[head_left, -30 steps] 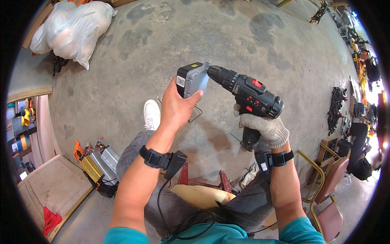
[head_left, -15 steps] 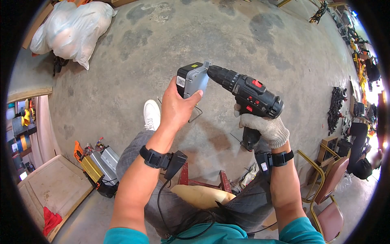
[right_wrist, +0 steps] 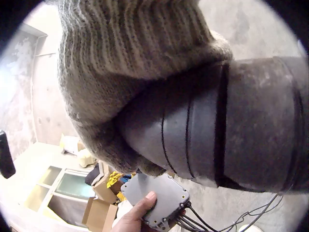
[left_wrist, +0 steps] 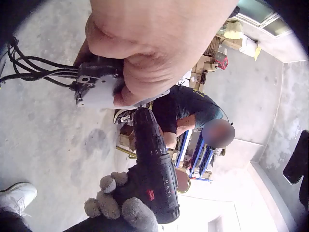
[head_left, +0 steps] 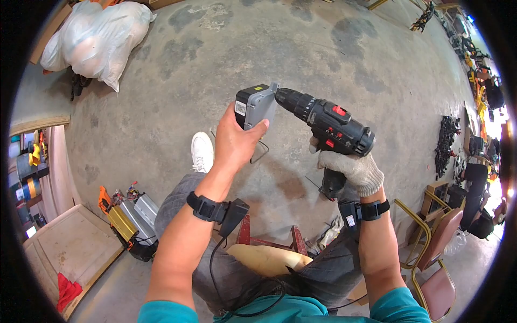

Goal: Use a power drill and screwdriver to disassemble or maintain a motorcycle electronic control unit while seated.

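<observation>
My bare left hand (head_left: 234, 140) grips a flat box with a black side and a grey face (head_left: 262, 110), a white label on its black side. Black cables (left_wrist: 53, 67) come out of one end of it in the left wrist view. In the right wrist view, screws show at the corners of the grey face (right_wrist: 169, 191), with the left thumb on it. A black cordless drill (head_left: 331, 124) with red switches is held by my gloved right hand (head_left: 350, 169) around its handle. The drill's nose points left, right at the box's upper edge; the bit is mostly hidden.
Concrete floor (head_left: 280, 54) lies beneath. A white plastic bag (head_left: 97, 40) is at far left, a wooden board (head_left: 70, 253) and metal-cased units (head_left: 132, 215) at lower left. Chairs (head_left: 439, 290) stand at right. Another person (left_wrist: 193, 113) shows in the left wrist view.
</observation>
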Action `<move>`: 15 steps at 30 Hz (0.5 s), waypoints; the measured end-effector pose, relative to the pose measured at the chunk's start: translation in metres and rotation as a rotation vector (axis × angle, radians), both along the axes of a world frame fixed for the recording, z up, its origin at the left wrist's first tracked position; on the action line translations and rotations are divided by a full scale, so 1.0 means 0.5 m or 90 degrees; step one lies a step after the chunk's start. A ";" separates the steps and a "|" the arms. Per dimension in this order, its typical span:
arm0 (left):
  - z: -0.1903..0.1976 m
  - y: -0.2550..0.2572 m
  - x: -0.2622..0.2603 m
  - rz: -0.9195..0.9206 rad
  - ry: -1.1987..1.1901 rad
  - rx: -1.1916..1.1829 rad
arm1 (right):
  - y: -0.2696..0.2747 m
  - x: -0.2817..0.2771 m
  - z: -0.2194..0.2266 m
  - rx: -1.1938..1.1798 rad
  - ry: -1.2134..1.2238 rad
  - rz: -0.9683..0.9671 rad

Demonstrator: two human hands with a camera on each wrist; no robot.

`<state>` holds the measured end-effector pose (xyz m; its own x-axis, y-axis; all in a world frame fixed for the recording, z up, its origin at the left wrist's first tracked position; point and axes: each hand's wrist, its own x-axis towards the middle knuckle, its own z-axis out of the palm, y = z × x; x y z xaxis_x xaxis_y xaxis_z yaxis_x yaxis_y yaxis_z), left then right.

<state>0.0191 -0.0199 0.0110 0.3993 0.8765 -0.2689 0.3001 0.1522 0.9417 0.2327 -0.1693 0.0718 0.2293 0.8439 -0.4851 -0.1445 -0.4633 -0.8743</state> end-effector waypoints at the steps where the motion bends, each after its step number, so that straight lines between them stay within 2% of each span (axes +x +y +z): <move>1: 0.008 -0.002 0.003 0.021 -0.014 -0.010 | 0.001 0.000 0.003 0.001 0.000 0.000; 7: 0.011 0.008 0.002 0.035 -0.006 -0.045 | -0.003 -0.004 0.015 -0.031 0.038 -0.043; 10: 0.003 0.007 0.000 0.016 -0.003 -0.054 | -0.003 -0.007 0.015 -0.015 0.043 -0.033; 12: -0.002 0.007 0.001 0.010 -0.010 -0.049 | -0.006 -0.005 0.008 0.060 0.033 0.015; 15: -0.002 0.005 0.001 0.014 -0.013 -0.041 | -0.011 -0.011 0.007 0.049 0.088 -0.005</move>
<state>0.0195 -0.0174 0.0101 0.3866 0.8662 -0.3166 0.2768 0.2185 0.9358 0.2272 -0.1747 0.0753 0.1714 0.8784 -0.4460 -0.2686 -0.3939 -0.8790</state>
